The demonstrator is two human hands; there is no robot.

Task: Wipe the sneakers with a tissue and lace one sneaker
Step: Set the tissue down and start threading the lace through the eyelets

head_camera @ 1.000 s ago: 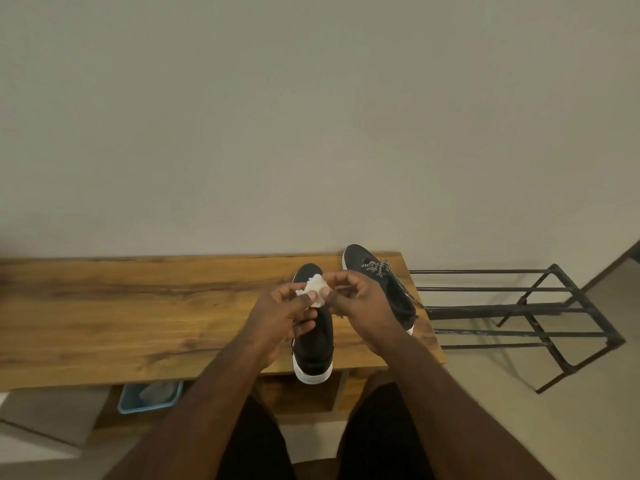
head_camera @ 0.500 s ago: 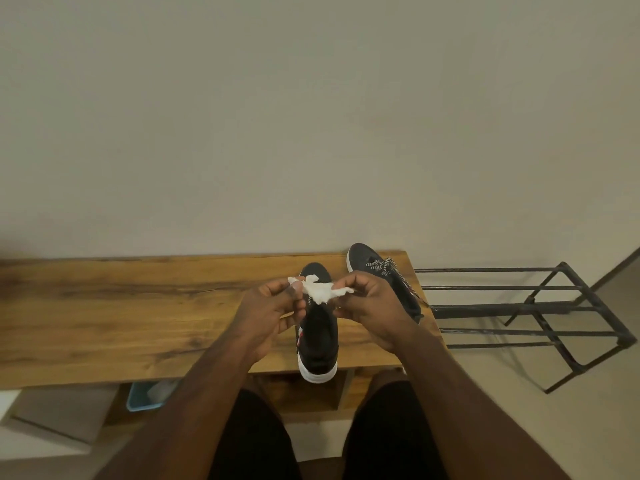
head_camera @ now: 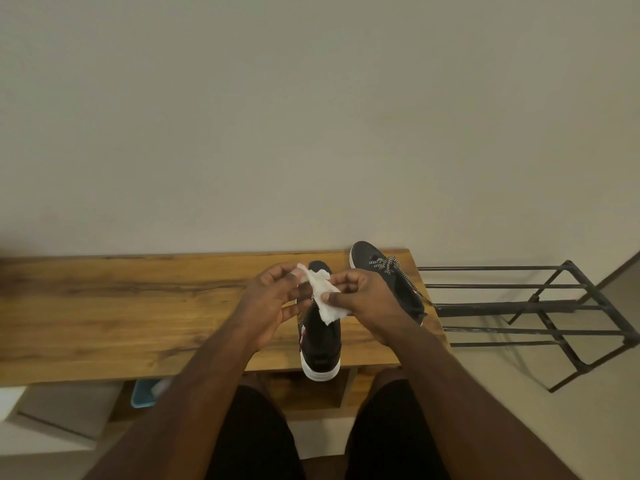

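Two black sneakers with white soles stand on a wooden bench [head_camera: 121, 306]. The nearer sneaker [head_camera: 320, 344] points away from me, its heel over the bench's front edge. The farther sneaker [head_camera: 391, 278] lies at the bench's right end with speckled laces loose across it. Above the nearer sneaker I hold a white tissue [head_camera: 323, 299] spread between both hands. My left hand [head_camera: 273, 303] pinches its upper left corner. My right hand [head_camera: 367, 299] pinches its right side with thumb and fingers.
A black metal rack [head_camera: 540, 317] stands on the floor right of the bench. Under the bench are a blue tray [head_camera: 145, 393] and a pale box [head_camera: 65, 407]. A plain wall rises behind. My legs in dark shorts fill the bottom of the view.
The tissue was a small wad between my fingertips a second ago. My hands have moved apart and it now hangs open as a sheet.
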